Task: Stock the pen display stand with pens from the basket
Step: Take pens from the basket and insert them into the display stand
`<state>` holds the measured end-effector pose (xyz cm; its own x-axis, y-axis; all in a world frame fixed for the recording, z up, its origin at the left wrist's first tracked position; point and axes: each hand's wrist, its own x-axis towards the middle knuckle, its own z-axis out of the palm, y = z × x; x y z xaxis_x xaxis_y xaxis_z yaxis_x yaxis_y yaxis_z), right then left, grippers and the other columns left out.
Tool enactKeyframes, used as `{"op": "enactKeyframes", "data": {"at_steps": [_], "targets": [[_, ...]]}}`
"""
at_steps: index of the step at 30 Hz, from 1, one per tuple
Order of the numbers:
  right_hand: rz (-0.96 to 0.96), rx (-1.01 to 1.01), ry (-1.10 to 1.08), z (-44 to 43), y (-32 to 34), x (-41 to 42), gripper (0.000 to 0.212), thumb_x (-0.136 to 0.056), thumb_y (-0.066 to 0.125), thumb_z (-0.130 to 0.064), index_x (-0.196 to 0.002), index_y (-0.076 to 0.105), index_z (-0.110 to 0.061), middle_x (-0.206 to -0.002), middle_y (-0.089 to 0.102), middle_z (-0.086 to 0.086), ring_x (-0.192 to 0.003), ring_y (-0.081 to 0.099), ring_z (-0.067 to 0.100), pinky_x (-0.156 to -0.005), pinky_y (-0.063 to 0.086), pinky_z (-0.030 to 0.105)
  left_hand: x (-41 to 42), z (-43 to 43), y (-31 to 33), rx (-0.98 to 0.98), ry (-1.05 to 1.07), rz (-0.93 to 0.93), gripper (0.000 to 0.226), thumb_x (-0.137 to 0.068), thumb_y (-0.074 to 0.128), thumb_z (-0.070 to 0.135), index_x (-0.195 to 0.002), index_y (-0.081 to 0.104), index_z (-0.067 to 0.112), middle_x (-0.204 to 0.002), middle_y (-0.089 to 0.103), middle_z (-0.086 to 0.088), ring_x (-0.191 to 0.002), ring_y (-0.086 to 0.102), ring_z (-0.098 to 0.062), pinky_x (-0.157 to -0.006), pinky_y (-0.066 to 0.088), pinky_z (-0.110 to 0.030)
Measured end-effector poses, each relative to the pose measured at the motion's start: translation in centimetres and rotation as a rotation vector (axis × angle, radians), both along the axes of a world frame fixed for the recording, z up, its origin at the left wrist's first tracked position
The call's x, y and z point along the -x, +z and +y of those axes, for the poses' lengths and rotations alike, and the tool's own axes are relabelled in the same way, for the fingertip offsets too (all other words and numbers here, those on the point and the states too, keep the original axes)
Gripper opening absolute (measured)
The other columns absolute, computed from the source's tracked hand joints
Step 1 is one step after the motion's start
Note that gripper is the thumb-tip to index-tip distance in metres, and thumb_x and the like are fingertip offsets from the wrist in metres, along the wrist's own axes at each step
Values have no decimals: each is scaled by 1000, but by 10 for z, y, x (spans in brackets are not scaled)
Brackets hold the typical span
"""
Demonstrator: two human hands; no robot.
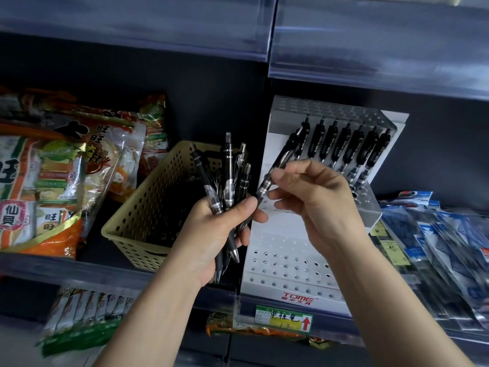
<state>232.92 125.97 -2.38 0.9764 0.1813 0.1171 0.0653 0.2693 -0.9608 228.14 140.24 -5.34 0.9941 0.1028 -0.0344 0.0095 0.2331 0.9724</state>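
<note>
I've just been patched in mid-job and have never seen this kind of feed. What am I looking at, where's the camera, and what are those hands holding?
There is no machine here. This is one picture from a wide-angle camera worn on a person's head, looking forward and down at a shop shelf. The two bare hands are the wearer's own. The left hand grips a bundle of black click pens. The right hand pinches a single black pen, tilted, in front of the white perforated plastic display stand. A row of black pens already stands in its top tier; the lower holes look unfilled. Left of the stand sits the beige perforated plastic basket. Colourful snack bags lie further left, blue packets to the right.
</note>
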Motion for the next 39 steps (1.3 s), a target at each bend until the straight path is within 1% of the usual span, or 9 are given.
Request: {"op": "enactKeyframes", "data": {"at_steps": [4,8,11,15,19,26,32,36,39], "targets": [[-108,-48,-113,-8,6,-5,14,-74,71,-3,-77,58,-7,-65,64,5,-57,62,16,-52,48,24,-2,-2,-3,-11,51,21,9,-82,64,23,-85,64,15,-77,72,-8,-46,47,-18,-49,36,-26],[-178,-102,-166,-11,8,-9,14,-71,72,-10,-73,58,-9,-59,63,0,-55,61,13,-53,48,23,-3,-2,-4,-15,63,33,4,-84,65,21,-83,66,17,-77,71,-6,-47,48,-17,-49,37,-27],[-178,-148,-179,-9,7,-11,16,-68,72,-11,-75,57,-9,-59,65,-1,-56,62,14,-56,51,24,-4,-3,-5,-13,56,34,3,-85,65,20,-83,67,18,-78,71,-5,-47,48,-15,-49,36,-26],[-164,-221,-240,-9,3,-15,22,-73,70,-2,-84,55,-11,-61,67,-2,-55,63,13,-61,54,29,-5,-4,-5,-3,70,30,3,-86,65,18,-86,67,16,-80,71,-5,-47,48,-15,-48,36,-26],[-240,-197,-328,-10,1,-18,18,-79,69,3,-80,57,-10,-61,66,0,-53,58,15,-61,51,29,-4,-4,-4,12,64,36,3,-85,65,18,-87,66,15,-78,71,-4,-47,49,-14,-46,39,-23],[-438,30,-568,-4,-4,-22,22,-80,73,-4,-78,58,-20,-69,64,-7,-63,61,9,-63,50,23,-2,-3,-5,3,65,38,3,-85,65,19,-86,66,16,-77,71,-3,-48,49,-13,-47,40,-24],[-511,192,-630,3,-13,-31,18,-83,71,-4,-82,58,-16,-75,63,-3,-68,60,4,-64,46,15,-1,-2,-6,10,64,39,4,-85,65,19,-86,67,16,-77,71,-3,-48,49,-13,-47,41,-24],[-507,292,-662,5,-17,-37,12,-82,72,-8,-84,61,-12,-74,64,-7,-64,60,4,-62,47,17,-2,-3,-7,7,61,35,5,-84,65,20,-86,66,16,-76,70,-3,-48,49,-13,-46,40,-24],[-505,368,-703,8,-16,-41,12,-80,73,-13,-82,61,-16,-72,64,-13,-59,58,3,-59,49,24,-2,-3,-7,2,57,34,5,-85,65,21,-85,66,17,-77,70,-3,-48,50,-13,-47,40,-23]]}}
